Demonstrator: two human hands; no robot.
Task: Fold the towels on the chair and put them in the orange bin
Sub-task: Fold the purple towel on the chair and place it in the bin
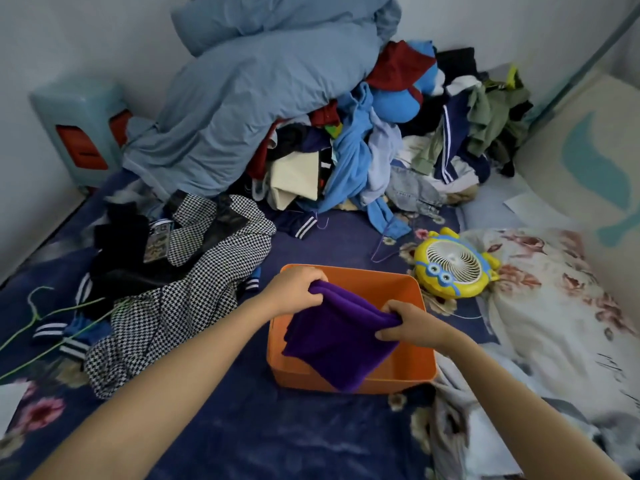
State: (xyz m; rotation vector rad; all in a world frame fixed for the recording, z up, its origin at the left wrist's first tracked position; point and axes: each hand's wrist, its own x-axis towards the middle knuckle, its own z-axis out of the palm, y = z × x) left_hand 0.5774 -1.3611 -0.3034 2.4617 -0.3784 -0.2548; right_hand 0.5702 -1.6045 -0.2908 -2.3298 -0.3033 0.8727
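The purple towel (pixel 341 341) hangs folded over the orange bin (pixel 420 344), most of it sagging inside. Its lower corner shows in front of the bin's near wall, and I cannot tell whether it touches. The left grip (pixel 294 289) holds one end of the top fold near the bin's far left corner, fingers curled round the bunched edge. The right grip (pixel 412 323) pinches the other end toward the right wall. Holding both ends of the fold keeps the layers together, so the towel would likely go down as one packet rather than fall open. The held edge slants from far left to near right, probably following the reach of the arms. I judge a small turn would be needed to lay it square.

The bin sits on the bed (pixel 242 427), on a navy floral sheet, close in front of the person, which should make lowering easy. The step in hand looks like placing. No other towel shows inside, though the purple cloth hides much of the bin's floor.

A yellow fan (pixel 453 268) lies just beside the bin's far right corner. A houndstooth garment (pixel 194 299) sprawls to the left, and a heap of clothes (pixel 363 150) beside a blue duvet (pixel 249 98) rises behind. A teal stool (pixel 78 123) stands by the wall at far left
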